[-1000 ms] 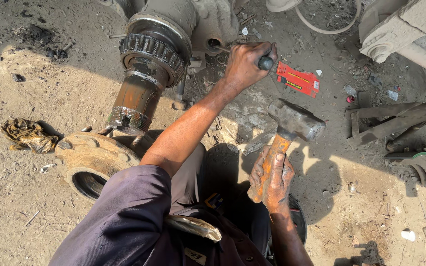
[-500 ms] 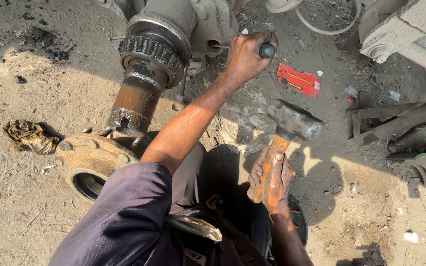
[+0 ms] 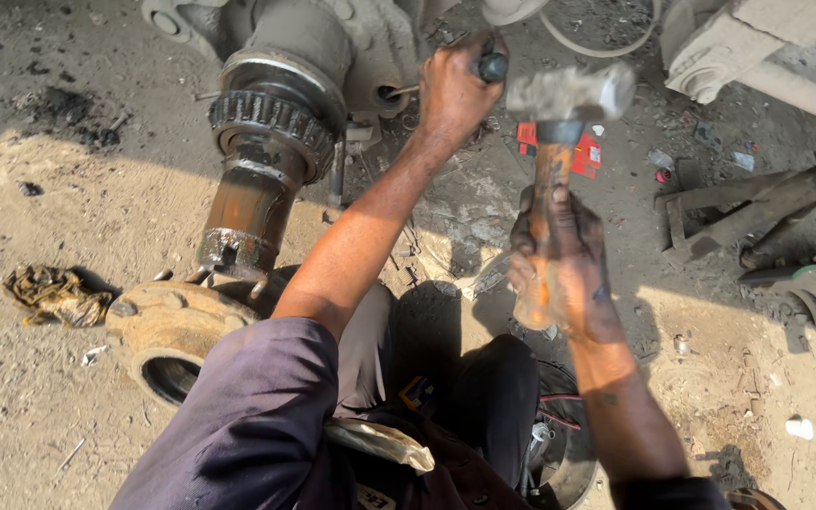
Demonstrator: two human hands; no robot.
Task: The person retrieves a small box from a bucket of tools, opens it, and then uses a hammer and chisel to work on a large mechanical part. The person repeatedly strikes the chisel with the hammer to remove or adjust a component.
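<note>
My left hand [image 3: 455,85] grips a dark-handled metal punch [image 3: 491,66] whose thin shaft points at the grey axle housing [image 3: 351,47]. My right hand [image 3: 564,260] is closed around the orange wooden handle of a hammer [image 3: 569,94]. Its steel head is blurred and sits just right of the punch's end. A rusty axle spindle [image 3: 257,184] with a toothed bearing ring sticks out of the housing toward me.
A rusty wheel hub [image 3: 167,331] lies on the sandy ground below the spindle, with a dirty rag [image 3: 54,295] to its left. A small red box [image 3: 583,151] lies behind the hammer. Metal parts and brackets [image 3: 757,212] crowd the right side.
The hammer has swung up from beside my knee to the level of the punch's end. My left hand has kept the punch against the housing.
</note>
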